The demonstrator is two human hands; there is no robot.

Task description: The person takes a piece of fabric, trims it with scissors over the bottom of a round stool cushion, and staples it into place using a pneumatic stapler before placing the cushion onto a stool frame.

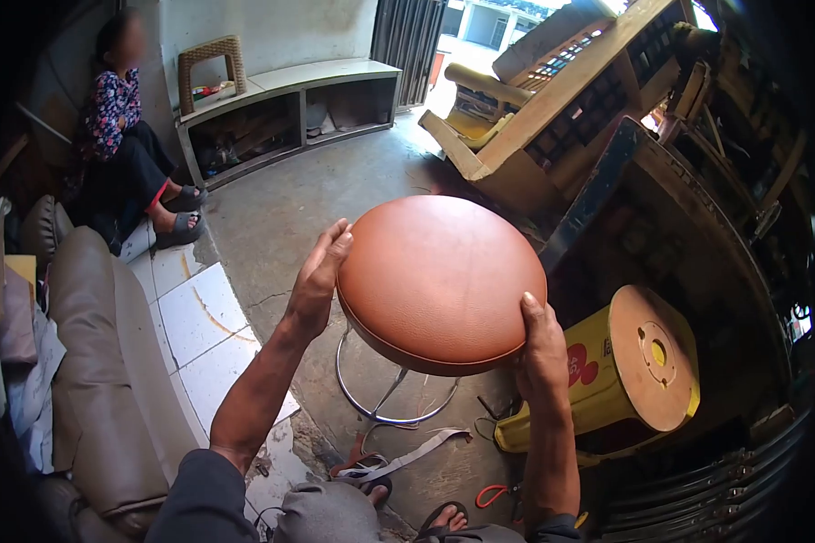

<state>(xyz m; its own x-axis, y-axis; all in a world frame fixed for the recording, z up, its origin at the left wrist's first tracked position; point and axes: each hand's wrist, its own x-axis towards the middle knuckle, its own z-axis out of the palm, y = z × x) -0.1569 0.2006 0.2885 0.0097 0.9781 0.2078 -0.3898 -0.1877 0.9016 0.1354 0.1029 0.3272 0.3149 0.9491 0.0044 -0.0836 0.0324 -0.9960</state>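
A round padded stool seat [444, 281] in reddish-brown leather-like cover fills the middle of the view, its top facing me. My left hand [315, 279] presses against its left edge, fingers together along the side. At the right edge my right hand [543, 348] grips it, thumb on top and the other fingers hidden below. Under the seat shows a chrome ring [378, 418] with thin legs; whether the seat is fixed to it is hidden. Strips of pale material [421, 452] lie on the floor by my feet.
A yellow container [598, 362] with a round wooden disc [652, 357] lies at right, near red-handled scissors [492, 495]. Stacked wooden furniture frames [552, 100] stand behind. A brown cushioned sofa piece [109, 362] is at left. A person [122, 127] sits beside a low cabinet [285, 81].
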